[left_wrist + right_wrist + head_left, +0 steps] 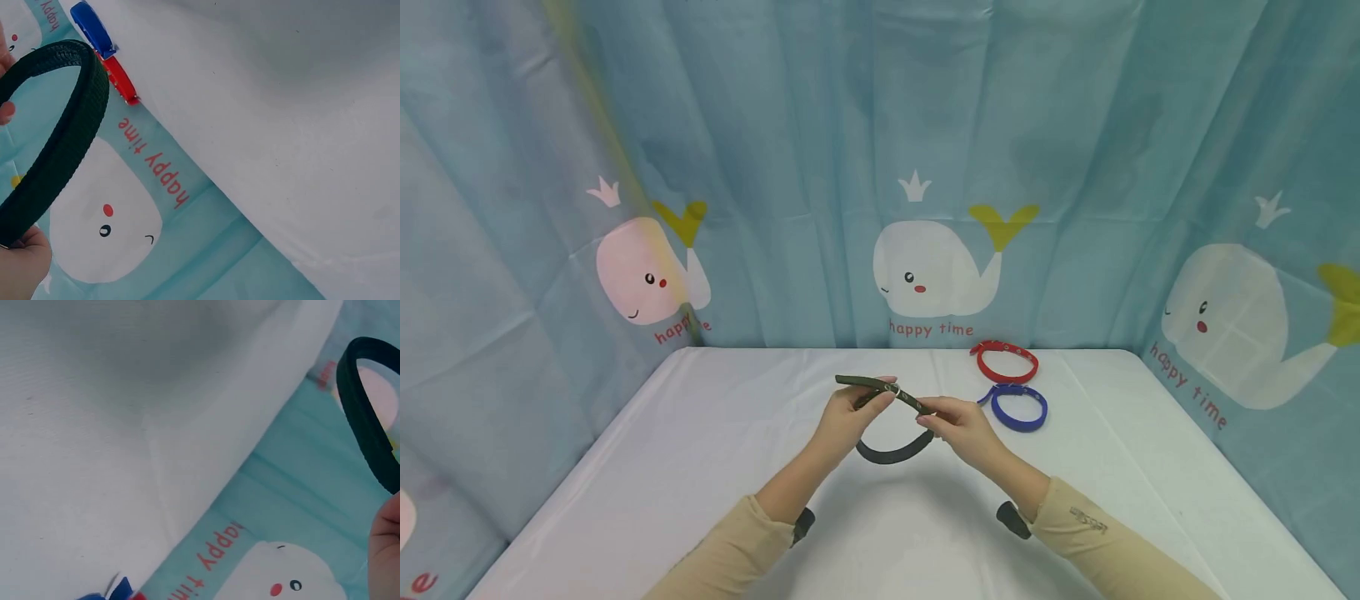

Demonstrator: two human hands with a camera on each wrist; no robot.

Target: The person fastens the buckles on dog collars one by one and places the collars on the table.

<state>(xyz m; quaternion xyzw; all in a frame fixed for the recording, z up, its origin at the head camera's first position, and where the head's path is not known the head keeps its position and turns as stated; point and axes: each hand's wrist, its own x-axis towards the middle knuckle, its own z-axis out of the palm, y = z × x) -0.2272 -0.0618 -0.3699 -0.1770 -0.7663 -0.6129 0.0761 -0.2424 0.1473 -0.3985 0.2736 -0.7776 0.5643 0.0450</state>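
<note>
A dark green collar (895,457) with metal eyelets hangs in a loop above the white table, held up between both hands. My left hand (848,417) pinches it near the metal ring, with the strap's free end sticking out past the fingers to the left. On the right side, my right hand (961,427) pinches the eyelet strap between thumb and fingers. The loop's woven band fills the left of the left wrist view, where the left hand (25,265) shows at the lower corner. Only part of the right hand (386,550) appears in the right wrist view.
A red collar (1009,379) lies near the table's back edge, right of the middle. Just in front of it is a blue collar (1021,425). The white table (700,450) is backed by a blue curtain (805,167) printed with whales.
</note>
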